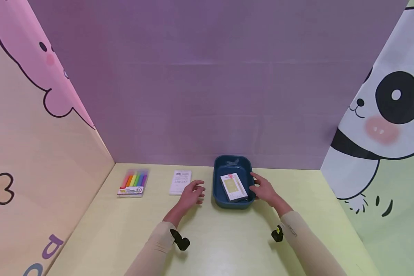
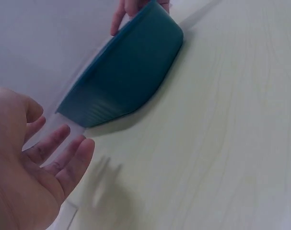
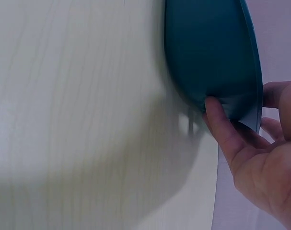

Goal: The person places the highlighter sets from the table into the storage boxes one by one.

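A dark blue plastic bin (image 1: 232, 204) stands on the table toward the back. Inside it leans a white box (image 1: 234, 187) with a yellowish panel and a small red mark. My right hand (image 1: 264, 189) grips the bin's right side; in the right wrist view a finger (image 3: 218, 120) presses low on the outer wall while others are at the rim. To the left of the bin, my left hand (image 1: 192, 194) holds nothing, its fingers loosely bent and apart from the bin's wall. Near it lies a white printed pad (image 1: 180, 181).
A clear pack of several coloured markers (image 1: 132, 184) lies at the table's left rear. Behind the pale wood-grain table (image 1: 227, 245) rises a purple wall (image 1: 193, 84), with cartoon-printed panels on both sides.
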`<state>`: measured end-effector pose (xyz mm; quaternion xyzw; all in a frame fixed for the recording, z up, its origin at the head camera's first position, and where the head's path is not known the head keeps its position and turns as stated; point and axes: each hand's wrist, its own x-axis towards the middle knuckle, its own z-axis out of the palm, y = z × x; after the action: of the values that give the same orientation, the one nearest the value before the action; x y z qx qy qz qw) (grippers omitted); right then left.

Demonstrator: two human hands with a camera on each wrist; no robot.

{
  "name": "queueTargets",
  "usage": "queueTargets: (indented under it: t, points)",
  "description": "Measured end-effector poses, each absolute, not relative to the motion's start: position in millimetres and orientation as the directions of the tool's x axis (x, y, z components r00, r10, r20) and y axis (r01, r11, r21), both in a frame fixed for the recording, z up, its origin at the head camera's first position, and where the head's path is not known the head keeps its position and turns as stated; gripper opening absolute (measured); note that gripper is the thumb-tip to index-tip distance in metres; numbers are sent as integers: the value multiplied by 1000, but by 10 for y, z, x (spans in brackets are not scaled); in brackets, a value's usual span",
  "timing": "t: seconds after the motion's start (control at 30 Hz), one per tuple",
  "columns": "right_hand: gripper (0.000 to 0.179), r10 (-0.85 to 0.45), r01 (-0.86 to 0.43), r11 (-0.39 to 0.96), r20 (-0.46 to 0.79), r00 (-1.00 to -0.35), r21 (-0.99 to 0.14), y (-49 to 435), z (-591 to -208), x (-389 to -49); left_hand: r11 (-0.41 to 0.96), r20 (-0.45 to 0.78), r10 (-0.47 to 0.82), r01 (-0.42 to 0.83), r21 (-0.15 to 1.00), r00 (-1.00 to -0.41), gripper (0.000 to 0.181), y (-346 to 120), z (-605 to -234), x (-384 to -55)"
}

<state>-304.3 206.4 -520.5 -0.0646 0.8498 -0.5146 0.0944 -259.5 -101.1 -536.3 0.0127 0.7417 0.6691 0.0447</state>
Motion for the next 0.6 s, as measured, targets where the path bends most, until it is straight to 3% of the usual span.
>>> queueTargets:
  t: [0.3, 0.6]
  points:
    - [61, -216, 18, 430, -122, -969, -903, 2018, -5245, -3066, 197, 112, -67, 97, 976, -991, 32, -1360, -5346, -2456]
    - [62, -171, 60, 396, -138, -975, -916, 2118, -5335, -3016, 413, 213, -144, 137, 900, -966, 34, -1534, -5406, -2384]
